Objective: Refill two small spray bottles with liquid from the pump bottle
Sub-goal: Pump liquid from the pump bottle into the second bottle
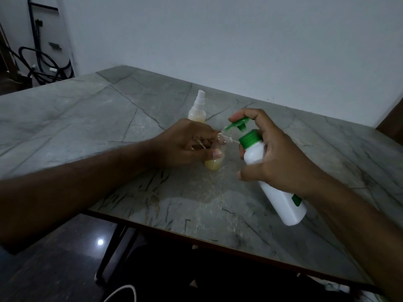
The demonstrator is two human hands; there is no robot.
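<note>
My right hand (281, 158) grips a white pump bottle (277, 192) with a green pump head (239, 125), tilted to the left, a finger on top of the pump. The green nozzle tip touches the open threaded neck of a small clear spray bottle (212, 163) holding yellowish liquid. My left hand (187, 142) grips that small bottle and also holds its removed sprayer with a thin white tube. A second small spray bottle (197, 110) with its white sprayer on stands upright just behind my left hand, with yellowish liquid inside.
Everything sits on a grey marble-patterned table (109, 127) set against a white wall. The near table edge runs diagonally below my arms. Black cables and equipment (41, 64) lie on the floor at the far left. A white cord (122, 290) shows under the table.
</note>
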